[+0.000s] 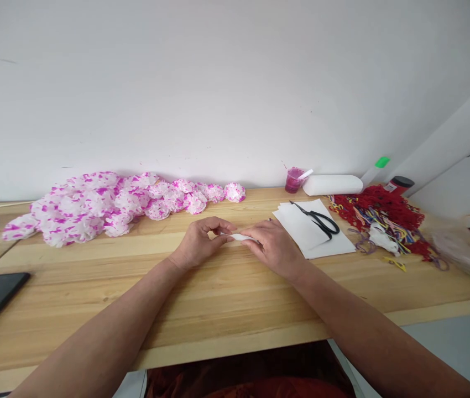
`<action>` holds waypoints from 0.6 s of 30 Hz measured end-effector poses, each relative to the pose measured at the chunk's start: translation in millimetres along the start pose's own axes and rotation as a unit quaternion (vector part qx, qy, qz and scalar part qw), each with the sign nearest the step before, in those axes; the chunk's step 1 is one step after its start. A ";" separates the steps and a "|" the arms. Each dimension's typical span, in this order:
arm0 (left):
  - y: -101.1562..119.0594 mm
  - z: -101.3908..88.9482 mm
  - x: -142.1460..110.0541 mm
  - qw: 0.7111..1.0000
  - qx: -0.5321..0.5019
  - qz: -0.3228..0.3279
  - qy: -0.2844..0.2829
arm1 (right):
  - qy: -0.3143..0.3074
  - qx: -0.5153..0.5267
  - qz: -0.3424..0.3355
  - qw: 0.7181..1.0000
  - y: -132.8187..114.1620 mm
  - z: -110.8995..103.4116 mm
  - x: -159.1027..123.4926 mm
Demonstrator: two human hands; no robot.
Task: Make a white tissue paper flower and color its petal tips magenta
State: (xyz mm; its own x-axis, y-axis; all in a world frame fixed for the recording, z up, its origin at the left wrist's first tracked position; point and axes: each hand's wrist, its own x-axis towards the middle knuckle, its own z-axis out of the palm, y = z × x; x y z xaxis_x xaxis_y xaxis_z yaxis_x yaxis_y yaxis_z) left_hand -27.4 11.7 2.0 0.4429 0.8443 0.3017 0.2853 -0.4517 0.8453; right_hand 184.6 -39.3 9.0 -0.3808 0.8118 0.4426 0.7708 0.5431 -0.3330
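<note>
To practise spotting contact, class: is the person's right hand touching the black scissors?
Apart. The head view plainly shows white paper between the right hand and the black scissors; that hand pinches a small white piece.

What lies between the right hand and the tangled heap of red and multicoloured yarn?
In the head view: a stack of white paper sheets, with black-handled scissors on top.

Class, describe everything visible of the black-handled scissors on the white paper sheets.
The black-handled scissors lie untouched on flat white paper sheets, to the right of the right hand. Two looped handles, smooth and plastic-looking, face the near right; the slim dark blades, seemingly metal, point far left. Whether they are fully closed is unclear.
</note>
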 end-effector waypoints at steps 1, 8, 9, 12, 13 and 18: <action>-0.4 0.1 0.1 1.000 -0.003 -0.001 0.000 | -0.003 -0.002 0.003 1.000 0.1 0.0 0.3; 0.0 -6.7 3.3 0.999 -0.037 0.028 -0.025 | -0.042 0.190 0.123 0.973 1.2 -1.1 1.5; 0.0 -8.1 3.6 0.998 -0.045 0.032 -0.030 | -0.057 0.230 0.148 0.960 1.5 -1.1 1.5; -0.2 -9.8 3.8 0.997 -0.048 0.027 -0.046 | -0.065 0.281 0.182 0.940 1.2 -1.1 1.4; -0.1 -9.4 3.6 0.998 -0.039 0.022 -0.047 | -0.050 0.270 0.178 0.945 0.5 -1.1 1.4; 2.8 -4.4 1.9 0.999 0.023 0.007 -0.034 | 0.044 0.135 0.091 0.986 -5.2 1.2 1.4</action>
State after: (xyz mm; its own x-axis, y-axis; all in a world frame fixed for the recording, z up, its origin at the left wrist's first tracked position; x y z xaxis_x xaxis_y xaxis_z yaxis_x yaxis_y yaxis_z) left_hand -29.5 13.3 6.8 0.5037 0.8171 0.2804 0.3166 -0.4766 0.8201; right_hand 179.4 -40.7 10.3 -0.1935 0.8856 0.4223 0.6534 0.4374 -0.6178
